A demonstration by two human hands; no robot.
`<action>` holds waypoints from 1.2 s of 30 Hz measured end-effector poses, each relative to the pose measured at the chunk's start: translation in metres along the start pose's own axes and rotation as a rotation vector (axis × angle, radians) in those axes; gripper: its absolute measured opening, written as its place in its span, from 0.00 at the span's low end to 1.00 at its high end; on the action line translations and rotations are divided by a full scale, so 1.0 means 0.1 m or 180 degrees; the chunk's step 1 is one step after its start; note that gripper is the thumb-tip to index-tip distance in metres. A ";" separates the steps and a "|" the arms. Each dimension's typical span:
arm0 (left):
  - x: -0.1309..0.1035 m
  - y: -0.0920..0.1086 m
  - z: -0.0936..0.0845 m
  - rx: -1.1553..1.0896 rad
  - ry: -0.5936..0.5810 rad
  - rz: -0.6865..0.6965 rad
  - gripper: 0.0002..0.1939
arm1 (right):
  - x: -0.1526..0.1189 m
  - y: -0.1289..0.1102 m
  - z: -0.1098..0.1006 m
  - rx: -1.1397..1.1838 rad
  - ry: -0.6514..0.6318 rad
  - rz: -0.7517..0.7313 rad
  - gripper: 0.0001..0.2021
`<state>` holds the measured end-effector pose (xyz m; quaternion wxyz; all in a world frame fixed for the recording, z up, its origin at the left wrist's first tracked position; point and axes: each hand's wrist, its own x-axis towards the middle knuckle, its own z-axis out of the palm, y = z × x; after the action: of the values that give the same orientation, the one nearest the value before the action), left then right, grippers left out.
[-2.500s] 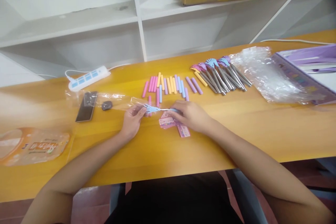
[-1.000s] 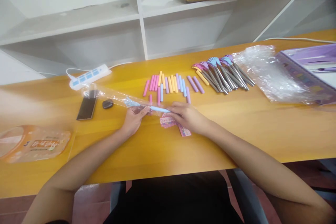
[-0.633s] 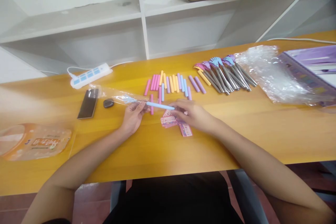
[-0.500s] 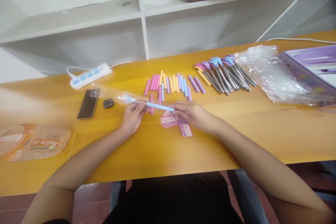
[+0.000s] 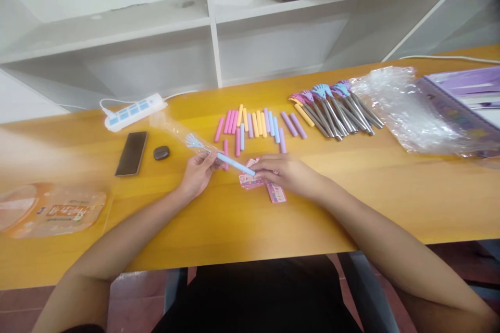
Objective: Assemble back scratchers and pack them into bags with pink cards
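A back scratcher with a light blue handle (image 5: 236,163) and a blue hand-shaped head (image 5: 192,141) slants between my two hands. Its head lies inside a clear plastic sleeve (image 5: 172,126) that stretches up and to the left. My left hand (image 5: 199,173) pinches the scratcher near its middle, over the sleeve's lower part. At the other end of the handle, my right hand (image 5: 287,174) is closed on the tip with thumb and fingers. Pink printed cards (image 5: 276,193) lie under and beside my right hand, partly covered by it.
Loose pink, yellow, purple and blue handle tubes (image 5: 255,125) lie beyond my hands. Farther right are a pile of back scratchers (image 5: 338,112) and crumpled plastic bags (image 5: 406,114). A phone (image 5: 132,154), a black case (image 5: 161,153), a power strip (image 5: 135,113) and an orange pouch (image 5: 54,210) are left.
The back scratcher has tilted more steeply: its head and the sleeve have swung up, while my right hand has shifted slightly down and left with the handle end. My left hand stays nearly in place.
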<state>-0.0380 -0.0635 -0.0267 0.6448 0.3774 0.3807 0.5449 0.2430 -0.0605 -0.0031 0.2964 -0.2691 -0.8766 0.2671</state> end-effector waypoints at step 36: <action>0.05 -0.03 -0.09 -0.0078 0.0329 0.0149 0.28 | 0.03 -0.12 -0.03 0.0109 0.0968 0.0907 0.04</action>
<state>-0.0442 -0.0580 -0.0334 0.6159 0.3497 0.3979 0.5832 0.2392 -0.0660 0.0074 0.3891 -0.4225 -0.7701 0.2775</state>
